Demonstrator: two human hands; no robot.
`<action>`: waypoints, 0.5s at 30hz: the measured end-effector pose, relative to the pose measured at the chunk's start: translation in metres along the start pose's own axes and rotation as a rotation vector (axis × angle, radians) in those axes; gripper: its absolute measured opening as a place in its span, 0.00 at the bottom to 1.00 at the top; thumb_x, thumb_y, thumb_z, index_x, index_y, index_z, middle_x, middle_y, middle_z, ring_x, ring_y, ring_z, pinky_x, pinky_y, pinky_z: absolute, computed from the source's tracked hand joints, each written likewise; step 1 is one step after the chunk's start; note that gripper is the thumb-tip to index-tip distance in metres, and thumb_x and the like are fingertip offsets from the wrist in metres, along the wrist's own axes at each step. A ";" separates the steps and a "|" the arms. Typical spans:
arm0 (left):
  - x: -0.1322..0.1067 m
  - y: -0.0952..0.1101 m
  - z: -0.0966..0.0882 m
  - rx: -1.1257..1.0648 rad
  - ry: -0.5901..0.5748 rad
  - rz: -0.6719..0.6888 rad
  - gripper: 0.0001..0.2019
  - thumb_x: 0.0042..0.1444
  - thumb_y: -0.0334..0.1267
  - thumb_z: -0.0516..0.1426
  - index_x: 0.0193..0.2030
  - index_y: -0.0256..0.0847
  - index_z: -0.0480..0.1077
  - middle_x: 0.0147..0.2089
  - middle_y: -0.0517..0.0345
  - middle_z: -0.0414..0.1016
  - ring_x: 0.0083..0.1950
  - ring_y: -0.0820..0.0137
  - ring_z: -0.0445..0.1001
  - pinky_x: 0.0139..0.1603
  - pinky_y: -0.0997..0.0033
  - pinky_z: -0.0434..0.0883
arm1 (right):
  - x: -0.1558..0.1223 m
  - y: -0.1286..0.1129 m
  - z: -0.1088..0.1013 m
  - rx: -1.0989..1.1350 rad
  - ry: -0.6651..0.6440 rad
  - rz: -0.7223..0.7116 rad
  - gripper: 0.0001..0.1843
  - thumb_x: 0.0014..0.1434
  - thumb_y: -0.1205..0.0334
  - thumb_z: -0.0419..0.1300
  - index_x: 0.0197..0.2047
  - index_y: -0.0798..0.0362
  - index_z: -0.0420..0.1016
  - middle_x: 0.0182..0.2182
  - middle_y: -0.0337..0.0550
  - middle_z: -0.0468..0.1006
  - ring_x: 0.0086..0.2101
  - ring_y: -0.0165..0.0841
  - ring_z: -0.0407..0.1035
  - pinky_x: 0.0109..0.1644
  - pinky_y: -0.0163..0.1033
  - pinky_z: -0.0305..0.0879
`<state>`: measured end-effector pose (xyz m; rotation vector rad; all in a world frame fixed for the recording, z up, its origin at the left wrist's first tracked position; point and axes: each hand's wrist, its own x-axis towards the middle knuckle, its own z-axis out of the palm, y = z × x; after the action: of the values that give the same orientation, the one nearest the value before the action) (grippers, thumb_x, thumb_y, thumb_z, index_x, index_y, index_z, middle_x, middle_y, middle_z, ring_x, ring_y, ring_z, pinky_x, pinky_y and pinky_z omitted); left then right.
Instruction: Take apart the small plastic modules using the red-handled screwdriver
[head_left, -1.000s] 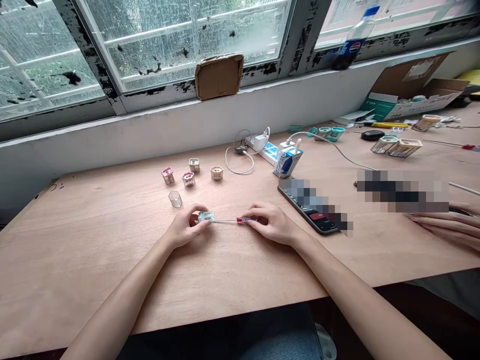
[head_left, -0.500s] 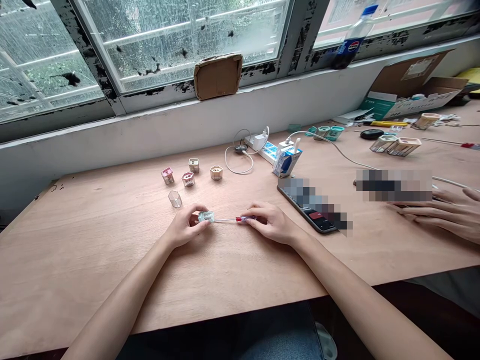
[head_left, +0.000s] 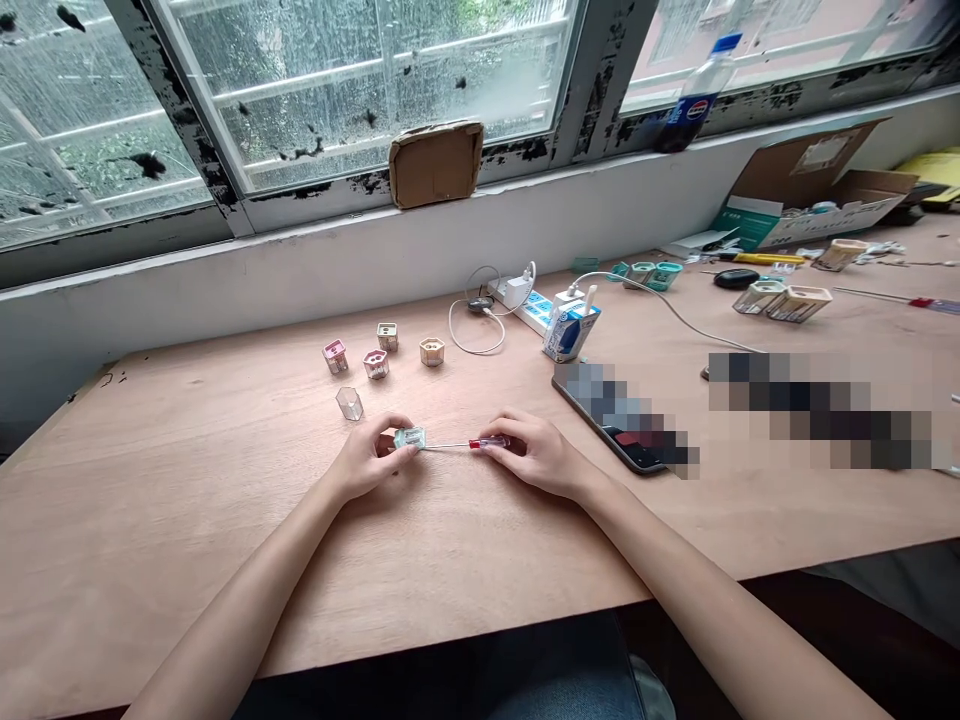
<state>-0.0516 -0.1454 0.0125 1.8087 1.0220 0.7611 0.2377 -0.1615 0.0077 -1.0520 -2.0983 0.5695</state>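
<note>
My left hand [head_left: 369,458] is closed around a small pale-green plastic block [head_left: 410,438] resting on the wooden table [head_left: 225,520]. My right hand [head_left: 534,455] grips the red handle of a thin screwdriver [head_left: 480,443]. Its metal shaft runs left and its tip meets the block's right side. A clear hexagonal cap [head_left: 349,403] stands just behind my left hand. Farther back sit several small blocks: a pink block [head_left: 335,355], a second pink block [head_left: 376,363], a beige block [head_left: 387,336] and a tan block [head_left: 432,351].
A phone [head_left: 637,440] lies right of my right hand. Behind it are a milk carton [head_left: 570,330], a power strip with cables [head_left: 525,298], teal parts [head_left: 649,272], beige parts [head_left: 780,300] and an open cardboard box [head_left: 817,190]. A bottle [head_left: 694,95] stands on the window sill.
Another person's hand at the right edge has left the view. My hands, the block and the screwdriver hold the same pose; the view shifted slightly.
</note>
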 end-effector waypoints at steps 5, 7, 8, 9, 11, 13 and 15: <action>0.000 -0.003 0.000 -0.026 0.014 -0.015 0.19 0.58 0.51 0.62 0.49 0.40 0.68 0.38 0.57 0.76 0.31 0.72 0.75 0.27 0.75 0.75 | 0.000 0.000 0.000 0.009 -0.007 -0.005 0.06 0.63 0.62 0.60 0.38 0.50 0.80 0.34 0.44 0.78 0.32 0.33 0.72 0.35 0.37 0.67; -0.001 -0.004 -0.001 -0.014 0.029 -0.003 0.19 0.58 0.51 0.61 0.48 0.40 0.69 0.38 0.57 0.76 0.30 0.73 0.75 0.27 0.75 0.74 | 0.001 -0.003 -0.001 0.016 -0.010 0.003 0.07 0.64 0.62 0.60 0.38 0.50 0.80 0.33 0.43 0.78 0.32 0.33 0.73 0.34 0.36 0.67; -0.001 -0.004 -0.001 -0.007 0.037 0.004 0.18 0.58 0.51 0.61 0.48 0.40 0.69 0.39 0.57 0.75 0.29 0.74 0.74 0.27 0.75 0.74 | 0.001 -0.004 -0.001 0.018 -0.012 0.006 0.07 0.64 0.61 0.60 0.38 0.50 0.80 0.33 0.43 0.78 0.32 0.33 0.73 0.34 0.36 0.67; -0.001 -0.004 -0.001 -0.004 0.044 0.011 0.18 0.59 0.51 0.61 0.48 0.40 0.69 0.39 0.57 0.75 0.29 0.74 0.74 0.27 0.75 0.74 | 0.002 -0.005 -0.002 0.019 -0.015 0.009 0.07 0.64 0.61 0.60 0.38 0.50 0.80 0.33 0.43 0.78 0.32 0.33 0.73 0.34 0.36 0.67; -0.001 -0.005 -0.001 -0.017 0.051 0.021 0.18 0.59 0.50 0.62 0.48 0.40 0.69 0.41 0.56 0.75 0.30 0.74 0.74 0.28 0.74 0.75 | 0.002 -0.006 -0.002 0.020 -0.018 0.015 0.07 0.63 0.61 0.60 0.37 0.51 0.80 0.33 0.44 0.78 0.32 0.33 0.73 0.34 0.36 0.67; -0.001 -0.005 -0.001 -0.050 0.059 0.029 0.18 0.59 0.49 0.62 0.49 0.39 0.69 0.41 0.55 0.75 0.34 0.71 0.76 0.31 0.73 0.76 | 0.002 -0.007 -0.002 0.017 -0.016 0.020 0.07 0.63 0.62 0.60 0.37 0.51 0.80 0.33 0.44 0.79 0.32 0.33 0.73 0.34 0.36 0.68; -0.001 -0.006 -0.001 -0.081 0.081 0.044 0.17 0.59 0.47 0.62 0.48 0.39 0.69 0.42 0.54 0.75 0.38 0.69 0.77 0.35 0.72 0.76 | 0.002 -0.007 -0.004 0.011 -0.015 0.036 0.07 0.62 0.62 0.60 0.37 0.52 0.80 0.34 0.44 0.80 0.32 0.33 0.74 0.34 0.36 0.68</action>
<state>-0.0547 -0.1447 0.0073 1.7479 0.9923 0.8958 0.2363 -0.1634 0.0155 -1.0848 -2.0903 0.6079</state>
